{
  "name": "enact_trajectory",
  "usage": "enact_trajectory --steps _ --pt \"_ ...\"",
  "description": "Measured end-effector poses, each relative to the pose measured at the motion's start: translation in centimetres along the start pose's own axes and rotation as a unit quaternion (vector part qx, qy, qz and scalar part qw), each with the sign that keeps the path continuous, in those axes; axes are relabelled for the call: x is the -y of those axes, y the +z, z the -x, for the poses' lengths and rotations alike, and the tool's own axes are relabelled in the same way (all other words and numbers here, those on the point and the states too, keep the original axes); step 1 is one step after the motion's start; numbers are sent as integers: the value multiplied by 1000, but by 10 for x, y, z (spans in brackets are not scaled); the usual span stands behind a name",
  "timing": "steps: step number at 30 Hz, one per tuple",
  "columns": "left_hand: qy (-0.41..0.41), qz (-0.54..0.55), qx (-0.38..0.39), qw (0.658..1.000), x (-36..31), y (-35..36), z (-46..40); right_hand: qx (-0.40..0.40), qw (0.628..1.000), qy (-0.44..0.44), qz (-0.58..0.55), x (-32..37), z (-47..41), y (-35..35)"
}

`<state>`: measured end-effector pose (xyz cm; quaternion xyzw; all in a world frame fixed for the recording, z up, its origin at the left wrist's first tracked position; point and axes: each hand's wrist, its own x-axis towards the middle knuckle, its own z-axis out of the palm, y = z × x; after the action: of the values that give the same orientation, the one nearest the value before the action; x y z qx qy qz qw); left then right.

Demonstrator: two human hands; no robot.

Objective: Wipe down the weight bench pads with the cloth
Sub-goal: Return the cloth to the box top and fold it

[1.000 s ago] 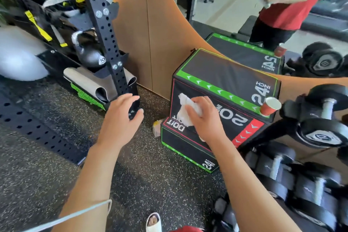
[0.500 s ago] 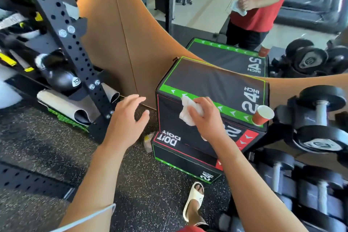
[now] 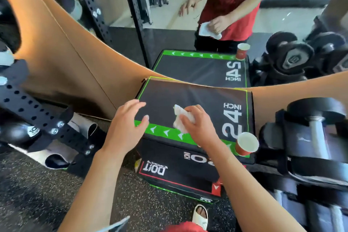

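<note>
Black padded box (image 3: 197,100) with a green arrow strip along its near edge sits on the speckled floor (image 3: 47,194). On its top, a white cloth (image 3: 178,118) lies under the right hand (image 3: 199,126), a red paper cup (image 3: 245,144) stands just right of that hand, and the left hand (image 3: 126,126) hovers at the near-left corner.

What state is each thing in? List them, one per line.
cloth: bunched, held against the box top
right hand: gripping the cloth
left hand: open, over the box's left edge
padded box: closed, stacked on a lower box
paper cup: upright on the box's corner
</note>
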<state>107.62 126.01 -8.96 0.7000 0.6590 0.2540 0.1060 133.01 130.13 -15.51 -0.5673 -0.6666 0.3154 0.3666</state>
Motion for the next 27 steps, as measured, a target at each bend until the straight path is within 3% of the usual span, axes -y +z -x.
enact_trajectory --steps 11,19,27 --pt "8 1 92 996 -10 59 -69 59 995 81 -22 -63 -35 28" --pt "36 12 164 986 22 85 -98 105 981 164 17 -74 -54 71" --pt "90 41 215 972 69 102 -138 30 973 215 74 -78 -94 77"
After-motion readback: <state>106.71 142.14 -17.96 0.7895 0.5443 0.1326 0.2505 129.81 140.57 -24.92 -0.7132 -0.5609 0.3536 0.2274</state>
